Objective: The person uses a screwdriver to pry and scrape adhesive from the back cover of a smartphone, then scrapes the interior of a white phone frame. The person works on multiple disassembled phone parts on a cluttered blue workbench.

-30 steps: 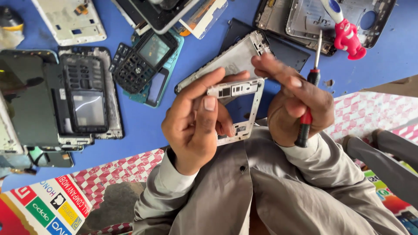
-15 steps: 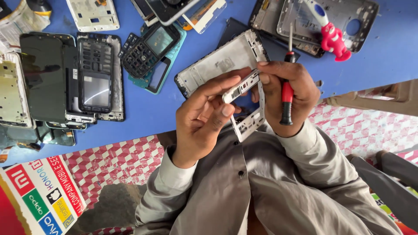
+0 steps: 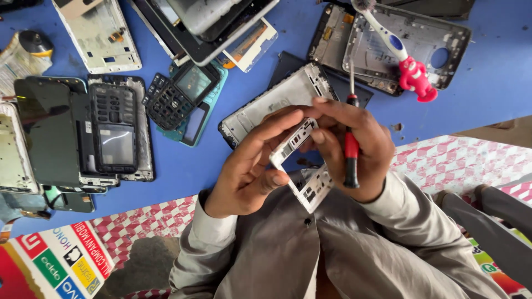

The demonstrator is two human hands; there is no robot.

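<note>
Since before, the white frame (image 3: pixel 299 166) seems turned edge-on, both hands' grip pinching it.

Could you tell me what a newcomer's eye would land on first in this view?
Probably the two hands at centre: the left hand and right hand together hold a white phone frame, and the right hand also grips a red-handled screwdriver. Next, the pink and white toothbrush lying on a grey phone housing at upper right. All around, the blue table is littered with stripped phones, including a black keypad phone left of centre.
</note>
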